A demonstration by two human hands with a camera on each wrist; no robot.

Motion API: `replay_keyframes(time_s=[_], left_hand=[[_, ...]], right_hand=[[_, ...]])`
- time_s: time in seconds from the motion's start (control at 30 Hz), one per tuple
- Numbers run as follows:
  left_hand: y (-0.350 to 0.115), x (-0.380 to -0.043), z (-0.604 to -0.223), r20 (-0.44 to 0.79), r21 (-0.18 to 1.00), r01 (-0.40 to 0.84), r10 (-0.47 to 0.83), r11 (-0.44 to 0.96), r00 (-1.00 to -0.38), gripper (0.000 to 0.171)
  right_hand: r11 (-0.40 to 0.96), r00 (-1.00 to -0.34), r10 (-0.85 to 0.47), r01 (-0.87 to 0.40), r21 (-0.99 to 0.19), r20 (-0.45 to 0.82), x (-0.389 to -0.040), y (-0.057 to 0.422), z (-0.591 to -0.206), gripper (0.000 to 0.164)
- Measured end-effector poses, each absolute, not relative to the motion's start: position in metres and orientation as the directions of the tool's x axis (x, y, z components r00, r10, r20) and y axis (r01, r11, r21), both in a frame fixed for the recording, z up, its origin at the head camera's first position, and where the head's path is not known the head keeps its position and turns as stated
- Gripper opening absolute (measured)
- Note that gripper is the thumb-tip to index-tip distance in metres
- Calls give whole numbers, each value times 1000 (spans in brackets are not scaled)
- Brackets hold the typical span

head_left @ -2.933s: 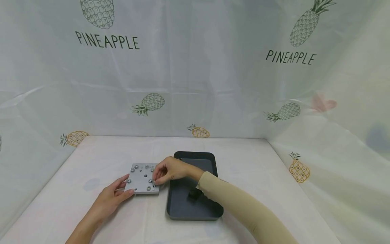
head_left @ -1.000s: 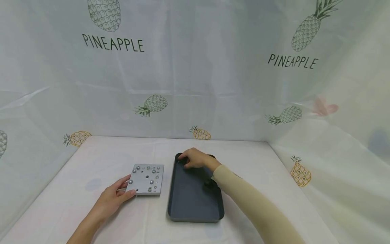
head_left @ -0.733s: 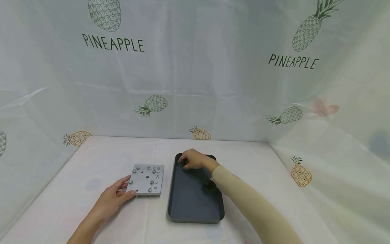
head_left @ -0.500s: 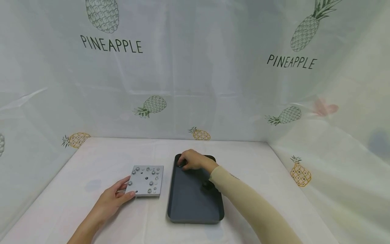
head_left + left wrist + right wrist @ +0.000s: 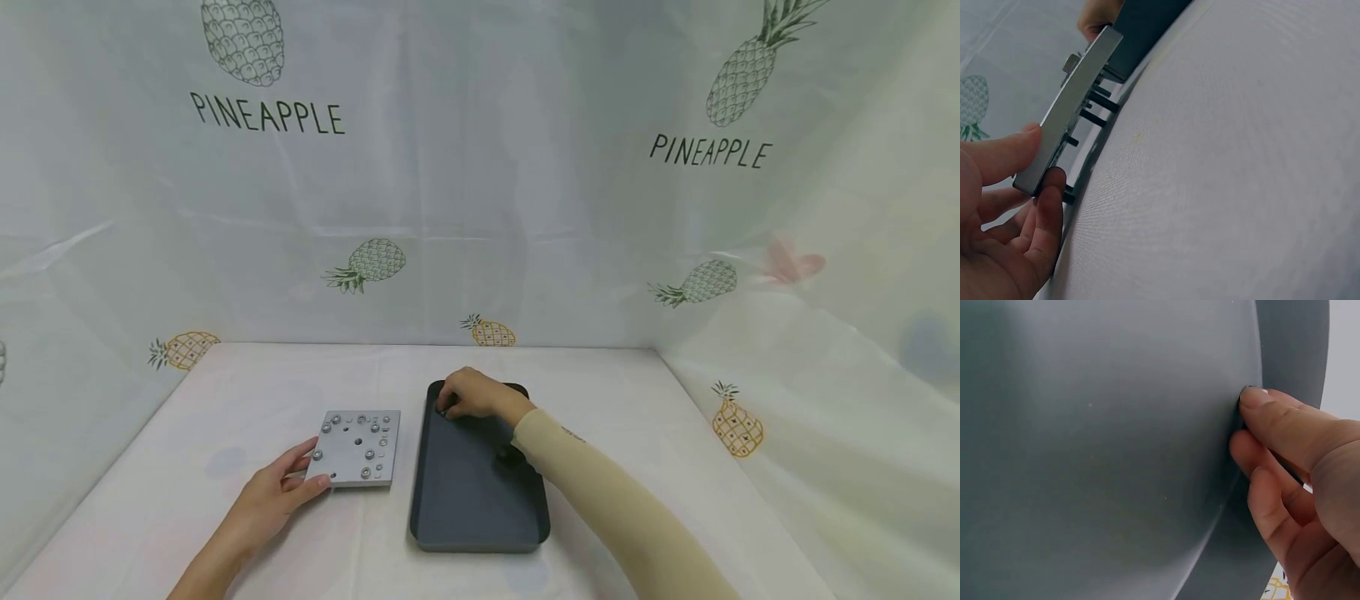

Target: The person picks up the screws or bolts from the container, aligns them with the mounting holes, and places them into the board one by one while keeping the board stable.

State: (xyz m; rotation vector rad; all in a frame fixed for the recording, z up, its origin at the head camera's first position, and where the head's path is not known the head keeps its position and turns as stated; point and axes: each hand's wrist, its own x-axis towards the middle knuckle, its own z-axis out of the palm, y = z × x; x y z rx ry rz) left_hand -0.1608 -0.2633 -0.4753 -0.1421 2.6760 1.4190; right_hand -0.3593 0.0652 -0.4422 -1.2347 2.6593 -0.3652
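Note:
A square grey metal plate with several bolts and holes lies left of the dark tray. My left hand grips its left edge, thumb on top and fingers beneath. Seen from the side in the left wrist view, the plate has dark bolt shanks sticking out of its underside. In the tray's far left corner, my right hand has its fingertips bent down close together. The right wrist view has the thumb and fingertips at the tray wall; whether a small piece sits between them cannot be told.
The dark grey rectangular tray has a raised rim and stands just right of the plate. A black object shows beneath the right wrist. White cloth covers the table, and a pineapple-print sheet hangs behind.
My right hand has left the plate's right side for the tray's far left corner. Over the last second its fingertips have shifted slightly nearer and drawn together. The left hand keeps its grip.

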Motion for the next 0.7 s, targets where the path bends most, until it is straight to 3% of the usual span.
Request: replay_keyframes(time_s=[0.7], left_hand=[[-263, -159, -474, -134, 827, -124, -22, 548, -991, 88]], right_hand=[[587, -604, -796, -750, -304, -46, -362, 70, -445, 7]])
